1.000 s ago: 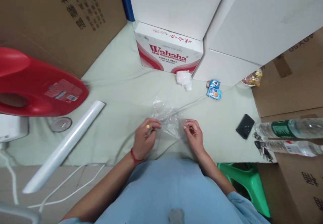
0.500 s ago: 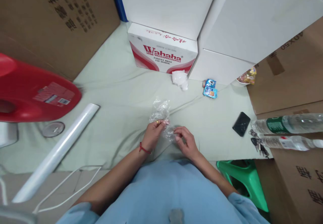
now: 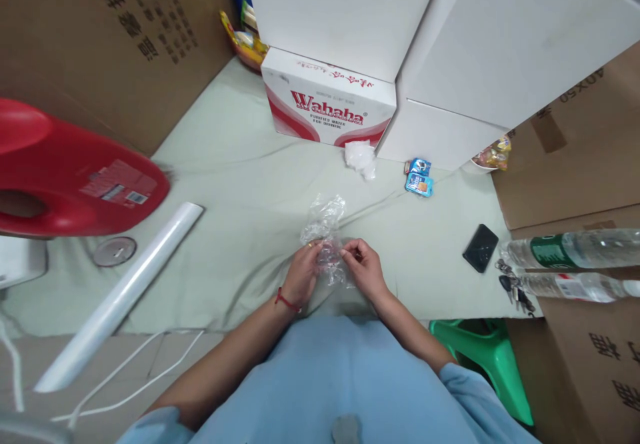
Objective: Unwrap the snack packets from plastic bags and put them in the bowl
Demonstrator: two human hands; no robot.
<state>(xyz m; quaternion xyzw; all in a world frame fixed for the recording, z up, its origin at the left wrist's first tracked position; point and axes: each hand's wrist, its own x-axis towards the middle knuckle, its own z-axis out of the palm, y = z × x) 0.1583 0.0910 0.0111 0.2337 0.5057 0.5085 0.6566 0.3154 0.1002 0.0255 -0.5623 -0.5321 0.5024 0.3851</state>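
Observation:
A crumpled sheet of clear plastic film (image 3: 325, 216) lies in front of me on the cloth-covered table, with something pinkish showing through its lower part. My left hand (image 3: 303, 269), with a red string bracelet at the wrist, pinches the film's left side between thumb and fingers. On the opposite side, my right hand (image 3: 363, 267) has its thumb and forefinger closed on the film's right edge. What the pinkish thing is cannot be made out. Beyond the film sits a crumpled white tissue (image 3: 361, 158), against a Wahaha water carton (image 3: 330, 107).
To the left are a long white roll (image 3: 130, 291), a round metal lid (image 3: 115, 251) and a red jug (image 3: 75, 171). Blue snack packets (image 3: 419, 177), a black phone (image 3: 481, 248), keys (image 3: 517, 294) and water bottles (image 3: 575, 249) lie right. A green stool (image 3: 485, 364) stands below.
My right hand has moved up and left and its fingers have closed on the film. The film is spread more between both hands. The view has shifted slightly.

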